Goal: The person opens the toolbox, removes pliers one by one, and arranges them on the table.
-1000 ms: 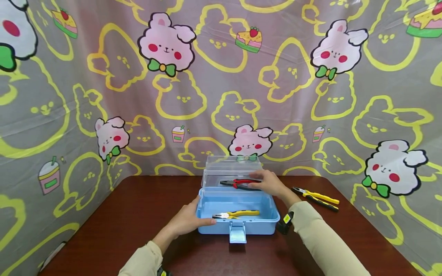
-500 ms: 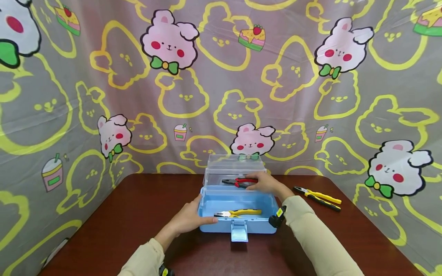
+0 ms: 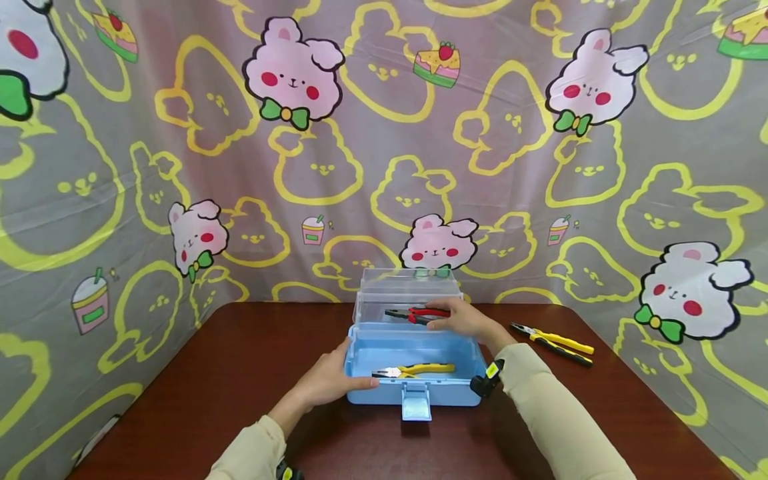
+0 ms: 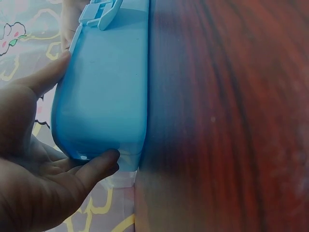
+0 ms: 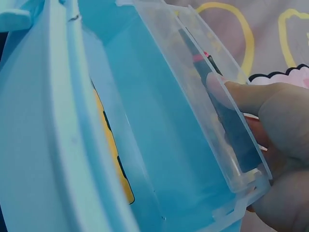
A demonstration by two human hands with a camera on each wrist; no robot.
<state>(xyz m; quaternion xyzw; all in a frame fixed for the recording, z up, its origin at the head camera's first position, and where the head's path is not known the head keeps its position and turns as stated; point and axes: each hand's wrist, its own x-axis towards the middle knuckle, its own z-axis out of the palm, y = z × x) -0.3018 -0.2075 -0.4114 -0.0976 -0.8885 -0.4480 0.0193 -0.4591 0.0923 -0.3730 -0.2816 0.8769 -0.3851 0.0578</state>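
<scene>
A light blue toolbox [image 3: 384, 395] stands on the table with its clear top raised. My left hand [image 3: 324, 377] grips its left end, thumb on the front rim, fingers round the side wall in the left wrist view. Red-and-black pliers [image 3: 414, 315] lie at the clear tray [image 3: 372, 315] behind the box. My right hand [image 3: 461, 319] holds them by the handles; the right wrist view shows the thumb [image 5: 219, 89] against a dark handle, other fingers partly hidden behind the tray wall. Yellow-handled pliers [image 3: 426, 368] rest inside the box.
Another pair of yellow-and-black pliers [image 3: 552, 343] lies on the table to the right of the box. The box's front latch [image 3: 416, 403] hangs down. A patterned curtain [image 3: 384, 147] surrounds the brown table [image 3: 270, 353] at the back and sides.
My right hand has shifted slightly left along the handles of the red-and-black pliers, then stays nearly still. The left hand keeps its grip on the toolbox. The head view has shifted a little.
</scene>
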